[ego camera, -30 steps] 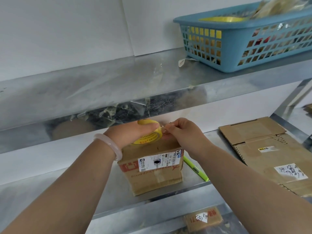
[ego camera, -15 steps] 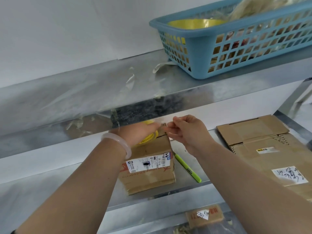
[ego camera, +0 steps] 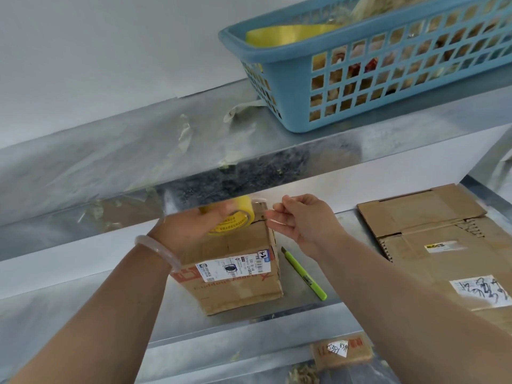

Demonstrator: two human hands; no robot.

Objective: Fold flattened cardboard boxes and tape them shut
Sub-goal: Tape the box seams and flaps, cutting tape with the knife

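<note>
Grips the tape roll (ego camera: 235,217) with the left hand (ego camera: 188,231) atop the cardboard box (ego camera: 238,286) on the shelf (ego camera: 83,300) — as before. Holds the right hand (ego camera: 302,220) now drawn apart from the roll, beside the box's far right corner, fingers curled — cannot tell whether pinching tape.

Work shelf (ego camera: 55,309): bare metal from the cardboard box (ego camera: 238,275) to the left end, crossed only by the left forearm. Right of the box there is a narrow lane with a green utility knife (ego camera: 303,273) lying along it. Flattened cardboard (ego camera: 432,245) fills the right end.

Overhead: the upper shelf (ego camera: 138,162) front lip sits low above the box's rear edge. The headroom there is crowded by the tape roll (ego camera: 235,217), left hand (ego camera: 194,228), right hand (ego camera: 302,220) and the tape strip (ego camera: 260,202) between them.

Blue basket (ego camera: 304,106) blocks the upper shelf's right end.
</note>
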